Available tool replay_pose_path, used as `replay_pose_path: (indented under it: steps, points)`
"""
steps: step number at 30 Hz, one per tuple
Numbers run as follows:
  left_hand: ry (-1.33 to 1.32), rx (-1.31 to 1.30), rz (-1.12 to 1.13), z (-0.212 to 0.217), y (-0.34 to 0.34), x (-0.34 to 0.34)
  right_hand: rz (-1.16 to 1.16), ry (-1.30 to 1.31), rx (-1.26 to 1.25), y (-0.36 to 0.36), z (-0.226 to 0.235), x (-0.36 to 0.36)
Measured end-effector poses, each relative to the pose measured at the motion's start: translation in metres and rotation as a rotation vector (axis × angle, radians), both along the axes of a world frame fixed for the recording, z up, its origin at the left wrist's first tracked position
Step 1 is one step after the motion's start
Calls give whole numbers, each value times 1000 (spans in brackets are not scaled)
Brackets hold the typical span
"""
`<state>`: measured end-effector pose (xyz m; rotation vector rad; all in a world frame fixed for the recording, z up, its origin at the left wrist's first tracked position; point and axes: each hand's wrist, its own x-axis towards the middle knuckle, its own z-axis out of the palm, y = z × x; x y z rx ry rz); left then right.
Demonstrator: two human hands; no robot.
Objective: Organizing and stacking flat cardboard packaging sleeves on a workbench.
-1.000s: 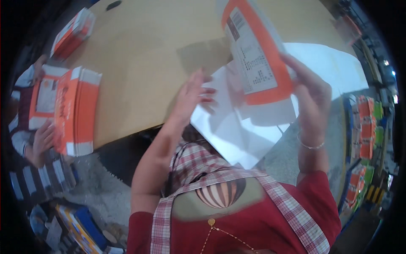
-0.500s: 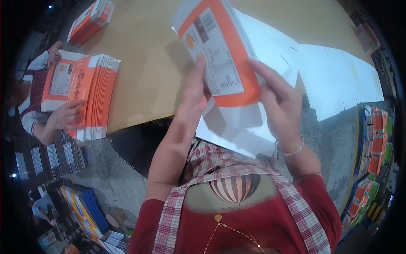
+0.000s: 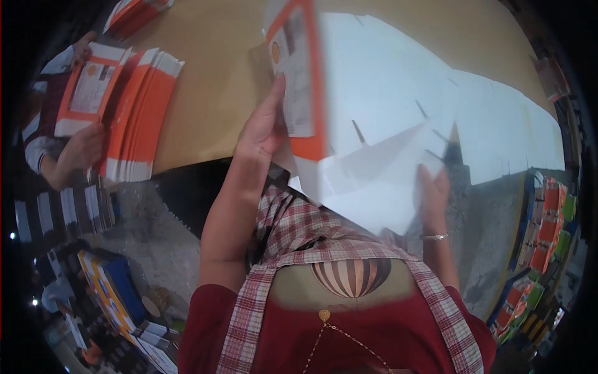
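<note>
My left hand (image 3: pixel 265 124) is closed on the left edge of an orange-and-white printed cardboard box (image 3: pixel 300 93). The box is tilted up and smeared along its right side by motion. To its right, my right hand (image 3: pixel 435 196) is at the near right edge of a white cardboard sheet (image 3: pixel 380 181). The thumb side shows blurred against the sheet, and the other fingers seem to be behind it. More white cardboard blanks (image 3: pixel 498 118) with dark slits lie overlapped beyond and to the right.
At the left, another person's hands (image 3: pixel 87 146) hold a row of orange-and-white flattened boxes (image 3: pixel 140 118) at the brown table (image 3: pixel 208 93). Another orange bundle (image 3: pixel 134 15) lies at the far left. Stacked colourful cartons (image 3: pixel 551 212) stand beyond the table on the right.
My right hand has left the orange box and moved down and right to the white sheet, whose edge is now raised. My left hand has turned the box leftward. The co-worker's boxes have shifted.
</note>
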<state>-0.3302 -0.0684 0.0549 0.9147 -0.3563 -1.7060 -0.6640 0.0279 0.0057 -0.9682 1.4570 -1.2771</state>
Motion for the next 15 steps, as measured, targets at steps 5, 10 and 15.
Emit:
replay_pose_path:
  steps: [5,10,15]
  points:
    - [-66,-271,175,26,58,25,-310,74,-184,-15,51,-45]
    - [-78,-292,254,27,56,31,-422,158,-372,-22,64,-158]
    - [-55,-322,279,26,53,38,-468,179,-393,-33,40,-212]
